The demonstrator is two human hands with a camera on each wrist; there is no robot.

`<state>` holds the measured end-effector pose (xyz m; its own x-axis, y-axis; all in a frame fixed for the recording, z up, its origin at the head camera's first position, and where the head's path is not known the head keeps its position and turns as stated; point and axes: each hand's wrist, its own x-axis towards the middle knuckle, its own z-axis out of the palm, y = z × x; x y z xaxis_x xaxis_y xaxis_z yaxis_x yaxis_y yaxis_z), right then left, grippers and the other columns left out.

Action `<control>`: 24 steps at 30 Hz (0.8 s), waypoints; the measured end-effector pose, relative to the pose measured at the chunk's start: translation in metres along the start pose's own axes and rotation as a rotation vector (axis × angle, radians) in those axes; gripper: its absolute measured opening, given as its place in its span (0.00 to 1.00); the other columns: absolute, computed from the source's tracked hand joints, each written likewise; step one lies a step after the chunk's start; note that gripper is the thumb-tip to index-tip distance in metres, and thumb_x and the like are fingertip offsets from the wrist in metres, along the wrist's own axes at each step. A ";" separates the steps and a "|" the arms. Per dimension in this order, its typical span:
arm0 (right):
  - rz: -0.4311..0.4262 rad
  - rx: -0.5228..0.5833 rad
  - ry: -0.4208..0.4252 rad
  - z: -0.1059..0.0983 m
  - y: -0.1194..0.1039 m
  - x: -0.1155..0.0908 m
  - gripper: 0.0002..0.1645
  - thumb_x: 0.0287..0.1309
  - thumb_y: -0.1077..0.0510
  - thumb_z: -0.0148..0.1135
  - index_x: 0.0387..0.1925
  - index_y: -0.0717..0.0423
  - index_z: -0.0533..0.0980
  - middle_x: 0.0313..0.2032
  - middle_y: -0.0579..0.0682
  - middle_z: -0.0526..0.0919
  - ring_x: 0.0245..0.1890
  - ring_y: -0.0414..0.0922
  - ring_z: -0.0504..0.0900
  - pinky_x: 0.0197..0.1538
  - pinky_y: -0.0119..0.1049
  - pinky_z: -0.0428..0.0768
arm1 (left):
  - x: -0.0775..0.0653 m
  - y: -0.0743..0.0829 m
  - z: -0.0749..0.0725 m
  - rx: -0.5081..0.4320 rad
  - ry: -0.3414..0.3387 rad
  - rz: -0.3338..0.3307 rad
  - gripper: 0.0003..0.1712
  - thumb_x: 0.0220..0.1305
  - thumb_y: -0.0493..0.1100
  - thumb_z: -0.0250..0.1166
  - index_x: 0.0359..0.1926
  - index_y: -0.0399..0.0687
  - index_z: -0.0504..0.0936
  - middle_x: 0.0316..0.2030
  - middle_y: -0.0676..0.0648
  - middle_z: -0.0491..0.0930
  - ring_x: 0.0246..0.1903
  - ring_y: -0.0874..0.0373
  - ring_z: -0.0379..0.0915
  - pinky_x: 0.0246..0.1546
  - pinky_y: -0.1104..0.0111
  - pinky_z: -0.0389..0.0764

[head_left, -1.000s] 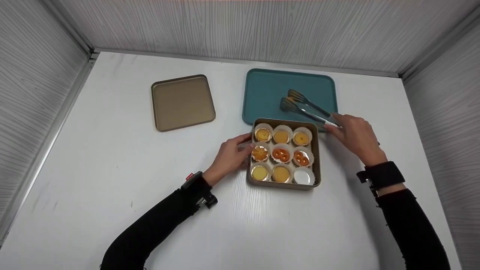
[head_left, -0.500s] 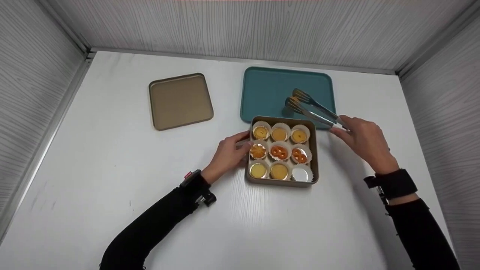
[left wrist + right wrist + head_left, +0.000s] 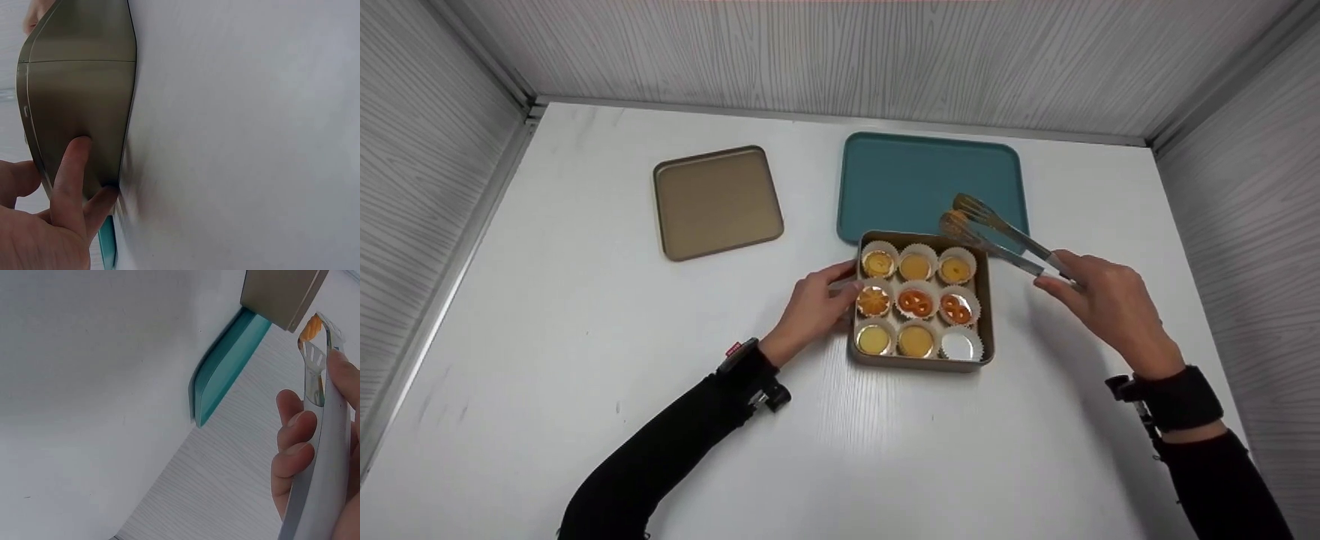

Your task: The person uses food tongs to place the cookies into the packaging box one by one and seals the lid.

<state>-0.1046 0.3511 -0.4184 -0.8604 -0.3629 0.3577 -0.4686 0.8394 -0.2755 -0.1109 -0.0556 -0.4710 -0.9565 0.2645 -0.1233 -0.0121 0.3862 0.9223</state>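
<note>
A gold-brown square tin (image 3: 919, 364) stands on the white table, holding rows of white paper cups with yellow and orange pieces. The front-right cup (image 3: 961, 345) shows only a pale, shiny bottom. My left hand (image 3: 812, 304) grips the tin's left wall, thumb at the rim and fingers against the outside, as the left wrist view shows. In my right hand (image 3: 1123, 311) are tongs (image 3: 1014, 258) with slotted heads, held above the tin's back-right corner. Between the heads sits an orange piece (image 3: 311, 328), its kind unclear.
Behind the tin lies a teal tray (image 3: 915, 172), its front edge partly hidden by the tin and tongs. A shallow gold-brown square tray or lid (image 3: 720, 204) lies at the back left. Grey wood-grain panels (image 3: 840, 60) enclose the table's back and sides.
My right hand has drawn the tongs, with the orange piece, from over the teal tray toward me and to the right, near the tin's back-right corner. The left hand keeps its grip.
</note>
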 end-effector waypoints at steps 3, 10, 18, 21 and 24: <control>-0.017 -0.008 0.014 -0.005 -0.001 -0.007 0.24 0.57 0.57 0.79 0.54 0.58 0.83 0.22 0.47 0.75 0.22 0.40 0.66 0.25 0.29 0.64 | 0.000 0.001 0.000 -0.006 -0.001 0.001 0.29 0.77 0.46 0.60 0.74 0.40 0.71 0.68 0.41 0.75 0.66 0.48 0.74 0.70 0.60 0.70; -0.036 0.011 0.016 -0.017 -0.004 -0.023 0.24 0.53 0.59 0.80 0.52 0.58 0.84 0.23 0.46 0.78 0.22 0.38 0.68 0.27 0.26 0.66 | 0.002 0.000 0.000 -0.017 0.006 -0.010 0.29 0.77 0.46 0.60 0.73 0.40 0.72 0.67 0.41 0.76 0.64 0.48 0.75 0.69 0.61 0.71; -0.069 0.049 -0.027 -0.029 -0.007 -0.034 0.28 0.48 0.62 0.82 0.53 0.60 0.86 0.33 0.48 0.89 0.25 0.36 0.75 0.33 0.22 0.71 | 0.006 -0.002 -0.002 0.005 0.011 0.007 0.29 0.77 0.47 0.60 0.73 0.40 0.72 0.67 0.41 0.76 0.69 0.48 0.70 0.72 0.60 0.67; -0.090 0.051 -0.063 -0.033 -0.008 -0.038 0.26 0.48 0.62 0.82 0.52 0.59 0.86 0.31 0.44 0.86 0.24 0.35 0.72 0.30 0.23 0.70 | 0.006 -0.003 -0.003 0.011 0.012 0.010 0.29 0.77 0.47 0.59 0.73 0.40 0.72 0.67 0.41 0.76 0.69 0.48 0.70 0.72 0.60 0.67; -0.110 0.038 -0.100 -0.038 -0.008 -0.042 0.26 0.47 0.61 0.83 0.51 0.57 0.86 0.31 0.41 0.85 0.24 0.33 0.72 0.29 0.23 0.70 | 0.006 -0.003 -0.003 0.010 0.010 0.009 0.29 0.77 0.47 0.59 0.73 0.40 0.72 0.67 0.41 0.76 0.68 0.48 0.71 0.71 0.60 0.68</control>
<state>-0.0573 0.3751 -0.3977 -0.8185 -0.4915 0.2975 -0.5664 0.7773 -0.2739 -0.1179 -0.0580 -0.4735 -0.9594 0.2589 -0.1114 -0.0007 0.3930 0.9195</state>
